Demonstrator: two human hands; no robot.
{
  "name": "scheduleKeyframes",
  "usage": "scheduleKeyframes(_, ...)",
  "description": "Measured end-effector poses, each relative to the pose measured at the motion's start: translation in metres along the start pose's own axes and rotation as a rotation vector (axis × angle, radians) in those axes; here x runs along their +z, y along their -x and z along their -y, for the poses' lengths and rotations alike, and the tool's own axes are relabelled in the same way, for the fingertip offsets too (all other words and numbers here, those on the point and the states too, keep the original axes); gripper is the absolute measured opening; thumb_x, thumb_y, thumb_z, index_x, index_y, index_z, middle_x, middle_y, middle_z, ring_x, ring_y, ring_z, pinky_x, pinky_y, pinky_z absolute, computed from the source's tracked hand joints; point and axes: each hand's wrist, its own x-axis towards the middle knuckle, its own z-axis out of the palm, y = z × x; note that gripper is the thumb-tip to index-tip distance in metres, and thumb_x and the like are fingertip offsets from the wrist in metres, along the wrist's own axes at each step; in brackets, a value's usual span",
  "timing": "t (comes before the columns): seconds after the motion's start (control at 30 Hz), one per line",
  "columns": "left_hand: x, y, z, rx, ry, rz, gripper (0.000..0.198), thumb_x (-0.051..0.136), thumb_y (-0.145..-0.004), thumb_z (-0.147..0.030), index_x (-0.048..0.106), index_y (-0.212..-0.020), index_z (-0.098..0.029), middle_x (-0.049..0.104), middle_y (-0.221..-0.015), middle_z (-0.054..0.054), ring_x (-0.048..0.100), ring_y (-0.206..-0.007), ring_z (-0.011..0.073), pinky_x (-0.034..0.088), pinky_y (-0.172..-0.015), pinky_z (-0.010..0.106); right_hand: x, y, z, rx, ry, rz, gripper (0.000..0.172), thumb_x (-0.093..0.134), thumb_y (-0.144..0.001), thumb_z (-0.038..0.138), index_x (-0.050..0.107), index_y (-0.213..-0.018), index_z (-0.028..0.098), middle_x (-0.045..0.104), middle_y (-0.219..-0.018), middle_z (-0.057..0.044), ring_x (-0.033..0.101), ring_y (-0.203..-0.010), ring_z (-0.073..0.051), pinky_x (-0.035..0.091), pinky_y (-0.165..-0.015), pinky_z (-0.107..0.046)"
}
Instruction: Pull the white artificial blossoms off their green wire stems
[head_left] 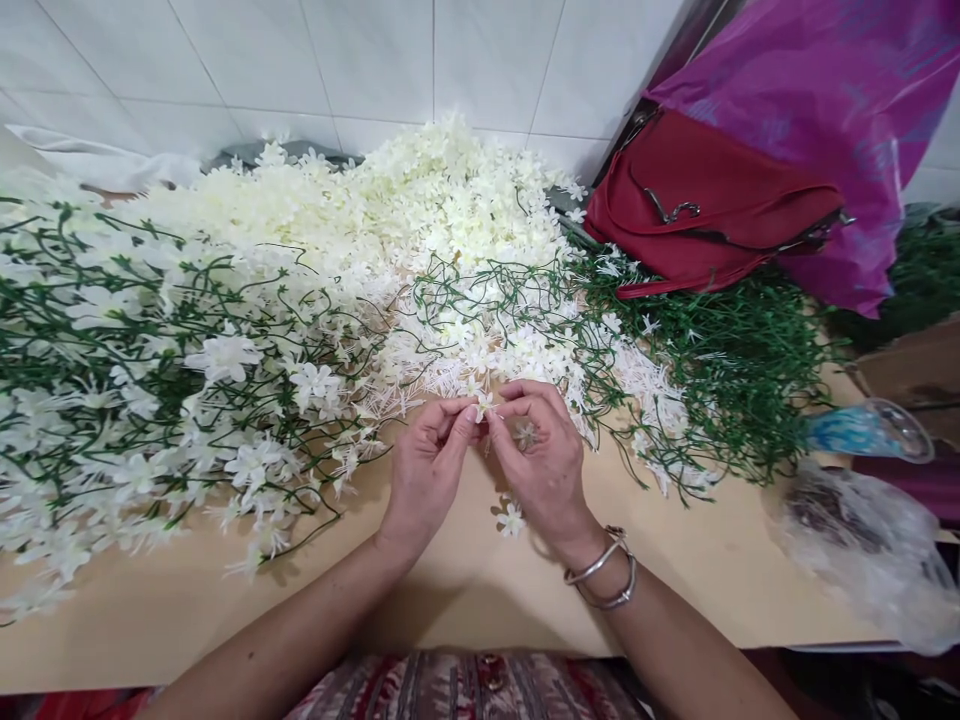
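Observation:
Between my two hands, at the middle of the view, is a small white artificial flower [484, 403]. My left hand [427, 465] pinches it from the left with thumb and forefinger. My right hand [544, 455] does the same from the right, a metal bangle [606, 575] on its wrist. Below my right hand, a loose white blossom [511, 520] lies on the table [450, 610]. Just beyond my fingers are white stamen pieces [401, 375] and green plastic stems [487, 285].
Cream petals [442, 190] are heaped against the tiled wall [375, 60]. Stemmed white flowers [150, 400] cover the left side. At right are green stems [750, 360], a red handbag [720, 200], a purple bag [847, 120], a plastic cup [870, 432] and a clear plastic bag [877, 550].

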Motion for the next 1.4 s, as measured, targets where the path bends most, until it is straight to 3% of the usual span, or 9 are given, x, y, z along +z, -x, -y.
scheduleKeyframes(0.57,-0.001,-0.001,-0.002,0.055,-0.033,0.024,0.018,0.068,-0.099,-0.034,0.077,-0.104,-0.02,0.076,-0.088,0.001,0.069,-0.081,0.015,0.057,-0.078,0.026,0.001,-0.001,-0.005,0.187,-0.16,0.072,0.008,0.069,-0.093,0.019,0.07,-0.087,0.025,0.073,-0.112,-0.007,0.069,-0.11,-0.024,0.053,-0.104,-0.045)
scheduleKeyframes(0.7,-0.001,0.0,-0.002,0.062,-0.044,0.029,0.018,0.069,-0.099,-0.034,0.078,-0.107,-0.021,0.078,-0.093,0.002,0.071,-0.086,0.0163,0.058,-0.081,0.027,-0.001,-0.002,-0.011,0.277,-0.307,0.06,0.005,0.072,-0.091,0.02,0.069,-0.092,0.024,0.071,-0.118,-0.008,0.069,-0.112,-0.023,0.054,-0.104,-0.043)
scheduleKeyframes(0.77,-0.002,0.001,-0.001,0.084,-0.071,0.046,0.018,0.068,-0.1,-0.034,0.078,-0.108,-0.022,0.078,-0.095,0.002,0.071,-0.088,0.0168,0.058,-0.082,0.027,-0.003,-0.004,-0.015,0.328,-0.397,0.072,0.018,0.076,-0.088,0.021,0.07,-0.104,0.025,0.069,-0.125,-0.008,0.069,-0.11,-0.021,0.056,-0.101,-0.04)
scheduleKeyframes(0.83,-0.003,0.002,0.0,0.105,-0.095,0.08,0.019,0.066,-0.101,-0.036,0.077,-0.11,-0.022,0.078,-0.1,0.004,0.072,-0.092,0.0181,0.058,-0.087,0.029,-0.006,-0.007,-0.017,0.343,-0.457,0.138,0.021,0.076,-0.087,0.022,0.072,-0.107,0.025,0.071,-0.126,-0.008,0.069,-0.112,-0.021,0.057,-0.1,-0.04)
scheduleKeyframes(0.93,-0.003,0.004,0.002,0.1,-0.09,0.122,0.023,0.063,-0.103,-0.04,0.072,-0.114,-0.022,0.077,-0.11,0.007,0.073,-0.1,0.0208,0.059,-0.093,0.033,-0.009,-0.009,-0.018,0.326,-0.476,0.197,0.003,0.074,-0.09,0.022,0.076,-0.091,0.024,0.074,-0.116,-0.007,0.07,-0.114,-0.022,0.056,-0.103,-0.041)
scheduleKeyframes(1.1,0.0,0.004,-0.003,0.072,-0.024,0.127,0.025,0.057,-0.106,-0.04,0.055,-0.124,-0.023,0.074,-0.118,0.009,0.075,-0.105,0.0209,0.059,-0.098,0.036,-0.01,-0.01,-0.021,0.313,-0.445,0.104,0.004,0.075,-0.09,0.022,0.076,-0.086,0.024,0.075,-0.11,-0.007,0.07,-0.11,-0.023,0.052,-0.106,-0.044)
scheduleKeyframes(1.2,-0.003,-0.004,-0.013,0.175,-0.172,0.075,0.023,0.057,-0.106,-0.036,0.057,-0.124,-0.022,0.071,-0.126,0.011,0.075,-0.107,0.0209,0.06,-0.097,0.036,-0.015,-0.013,-0.026,0.294,-0.397,0.048,0.004,0.075,-0.09,0.022,0.074,-0.087,0.024,0.075,-0.105,-0.005,0.07,-0.104,-0.022,0.052,-0.1,-0.041)
scheduleKeyframes(1.3,-0.008,-0.021,-0.022,0.358,-0.488,0.036,0.02,0.06,-0.103,-0.027,0.061,-0.122,-0.022,0.068,-0.128,0.011,0.073,-0.105,0.0208,0.061,-0.091,0.035,-0.021,-0.017,-0.03,0.289,-0.341,-0.02,0.004,0.075,-0.089,0.023,0.072,-0.086,0.023,0.075,-0.096,-0.003,0.069,-0.094,-0.021,0.052,-0.091,-0.037)
scheduleKeyframes(1.4,-0.008,-0.042,-0.025,0.565,-0.823,0.067,0.019,0.058,-0.102,-0.018,0.063,-0.121,-0.021,0.064,-0.135,0.012,0.068,-0.116,0.0244,0.059,-0.098,0.042,-0.025,-0.02,-0.03,0.268,-0.297,-0.063,0.005,0.074,-0.088,0.023,0.071,-0.084,0.022,0.075,-0.094,-0.003,0.069,-0.092,-0.021,0.052,-0.09,-0.036)
